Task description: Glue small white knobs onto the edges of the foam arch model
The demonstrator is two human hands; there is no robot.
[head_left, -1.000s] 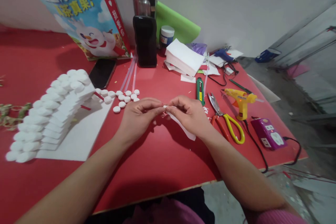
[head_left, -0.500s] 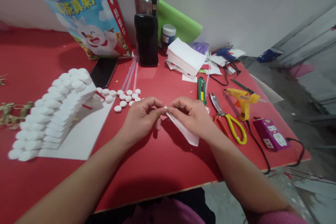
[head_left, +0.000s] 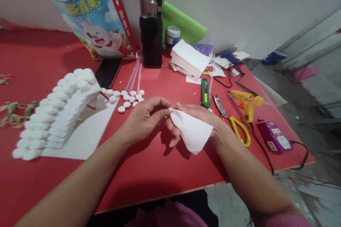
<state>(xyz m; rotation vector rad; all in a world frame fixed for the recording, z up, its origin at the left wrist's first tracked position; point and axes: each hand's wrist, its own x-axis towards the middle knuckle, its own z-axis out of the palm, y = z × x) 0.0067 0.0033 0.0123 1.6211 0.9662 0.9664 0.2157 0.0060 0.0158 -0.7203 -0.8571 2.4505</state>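
Observation:
A thin white sheet of paper (head_left: 194, 132) comes to a narrow point at its left end. My left hand (head_left: 144, 117) pinches that point between thumb and fingers. Across my right hand (head_left: 204, 114) lies the wide part of the sheet, hiding much of the palm. The right fingers are stretched out and spread, some showing past the paper's left edge. Left of my hands, several round white pieces (head_left: 127, 104) lie loose. Beyond them is a stepped row of white rounds and folded cards (head_left: 62, 117) on a white board (head_left: 92, 133).
On the right are red-and-yellow-handled snips (head_left: 238, 129), a green cutter (head_left: 205, 94), a yellow glue gun (head_left: 247, 103) and a purple power socket (head_left: 274, 136) with a cord. A paper stack (head_left: 189, 58), an upright black phone (head_left: 151, 42) and a printed bag (head_left: 98, 17) stand behind.
My right hand has let go of the pinch at the paper's tip and opened beneath the sheet. The paper has turned its broad face up. My left hand keeps its pinch.

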